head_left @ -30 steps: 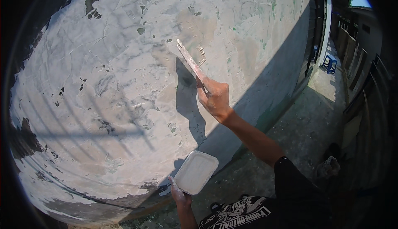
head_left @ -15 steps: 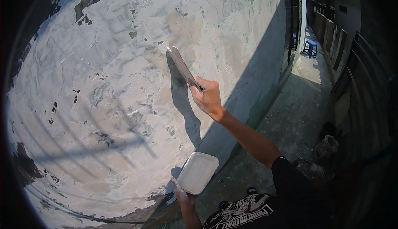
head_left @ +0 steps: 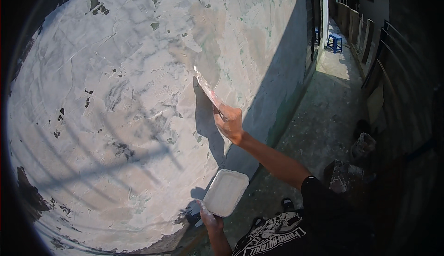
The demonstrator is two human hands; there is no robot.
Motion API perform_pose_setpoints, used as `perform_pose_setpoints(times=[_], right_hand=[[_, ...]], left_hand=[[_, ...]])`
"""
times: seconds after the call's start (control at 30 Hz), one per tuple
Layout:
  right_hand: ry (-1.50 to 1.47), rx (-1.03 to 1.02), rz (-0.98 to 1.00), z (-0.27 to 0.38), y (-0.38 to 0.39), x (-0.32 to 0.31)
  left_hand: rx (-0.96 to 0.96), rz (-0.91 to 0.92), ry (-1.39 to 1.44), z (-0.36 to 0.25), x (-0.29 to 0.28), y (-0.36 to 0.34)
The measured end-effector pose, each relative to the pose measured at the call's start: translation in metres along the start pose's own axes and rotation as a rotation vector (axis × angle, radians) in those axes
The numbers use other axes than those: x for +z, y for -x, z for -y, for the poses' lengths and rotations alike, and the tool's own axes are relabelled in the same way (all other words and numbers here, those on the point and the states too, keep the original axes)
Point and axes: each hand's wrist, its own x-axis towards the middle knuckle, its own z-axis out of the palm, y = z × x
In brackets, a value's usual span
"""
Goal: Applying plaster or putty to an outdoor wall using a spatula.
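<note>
Head view, outdoor wall work, 2 bare hands. Black shirt (head_left: 273, 237) with white printed design, at lower edge; short black sleeve (head_left: 319, 191) over the right upper arm. Left hand (head_left: 211, 220): smeared with white, closed around the lower left corner of the tray; fingers beneath it hidden. White tray (head_left: 226, 193): 1, shallow, rectangular, rounded corners, slim raised rim, whitish coating inside; held tilted in front of the wall's lower part, its shadow falling just to the left. Right hand (head_left: 230, 122): arm extended up and forward, fingers wrapped around the lower end of a flat tool. Flat tool (head_left: 206, 85): 1, seen nearly edge-on, white-smeared, with a pinkish patch near the grip; slanted up and left, tip close to the wall, contact not clear. Wall (head_left: 106, 112): pale, roughly coated in white and beige, with dark bare patches at upper left and lower left, green traces toward the right; sunlit at left and centre, in shade along a diagonal at right; shadows of hand and tool beside them, striped shadows at lower left. Concrete path (head_left: 305, 126): grey, specked, right of the wall; a dark sandal (head_left: 287, 203) near the shirt. Dark box-like object (head_left: 344, 176), white-smeared, and a pale crumpled item (head_left: 363, 145), both at right. Fence (head_left: 358, 29) along the far side. Blue stool (head_left: 334, 43): 1, on a sunlit stretch of path, well apart from the hands. Grey building (head_left: 375, 1) at upper right.
</note>
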Motion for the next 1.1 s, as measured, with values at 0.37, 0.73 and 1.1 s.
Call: perform_pose_setpoints(times=[0.37,0.73,1.1], right_hand=[[-0.033,0.190,-0.042,0.018,0.018,0.008],[-0.530,0.677,0.678,0.020,0.051,-0.102],[-0.400,0.586,0.948,0.019,0.107,-0.144]], left_hand=[[-0.043,-0.024,0.022,-0.010,-0.004,0.010],[-0.192,0.135,0.096,0.004,-0.004,-0.007],[-0.362,0.329,0.229,0.038,0.019,-0.003]])
